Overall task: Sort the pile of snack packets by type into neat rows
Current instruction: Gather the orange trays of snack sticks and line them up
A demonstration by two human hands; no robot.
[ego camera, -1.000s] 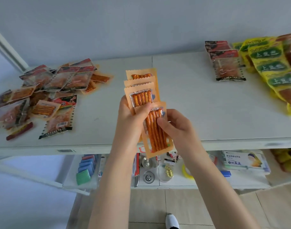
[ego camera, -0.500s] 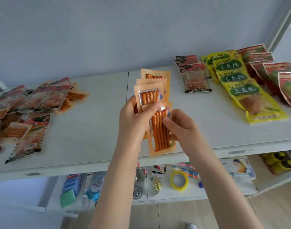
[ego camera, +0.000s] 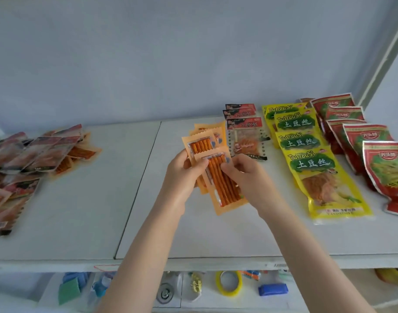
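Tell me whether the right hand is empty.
No, the right hand pinches the front orange stick packet, while the left hand grips the fanned packets behind it.

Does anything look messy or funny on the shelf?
Yes: the pile of packets at the left is a jumble, lying crisscross over each other. The yellow packets and red packets at the right lie in tidy rows.

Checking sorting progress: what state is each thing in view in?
Left hand, grips the orange packets.
Right hand, pinches the front one.
Orange packets, fanned, held in both hands.
Pile, unsorted, at the shelf's left.
Black-topped packets, overlapped row, lying flat.
Yellow packets, overlapped row, lying flat.
Red packets, overlapped row, lying flat.
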